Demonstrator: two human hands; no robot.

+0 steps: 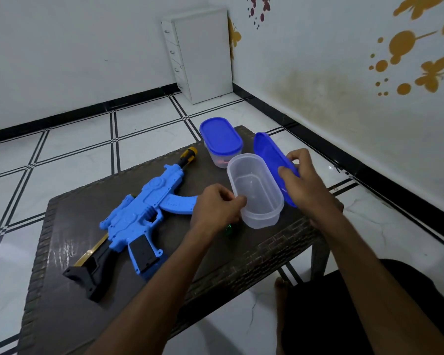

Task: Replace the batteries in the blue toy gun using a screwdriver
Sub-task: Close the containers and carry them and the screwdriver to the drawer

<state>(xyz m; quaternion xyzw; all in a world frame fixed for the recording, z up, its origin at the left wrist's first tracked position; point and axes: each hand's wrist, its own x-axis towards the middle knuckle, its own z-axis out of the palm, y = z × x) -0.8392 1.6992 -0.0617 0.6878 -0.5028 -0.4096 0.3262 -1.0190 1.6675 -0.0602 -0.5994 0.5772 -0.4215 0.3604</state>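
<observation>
While both forearms reach in from the bottom edge, the left hand (215,206) curls its thumb and fingers against the near rim of an open clear tub (255,190), steadying it on the table (69,226). The right hand (303,180) grips a blue lid (269,156), held tilted on edge just beside the tub's right wall. A second tub with its blue lid on (221,140) stands behind, touching or nearly touching the open one, close to the table's far corner. The blue toy gun (141,213) lies flat on the left part of the table (barrel toward the far edge, black stock toward the near left), just left of the left hand. Something small and green (228,229) peeks out under the left wrist; I cannot tell what it is. Bare tabletop lies near the front edge.
</observation>
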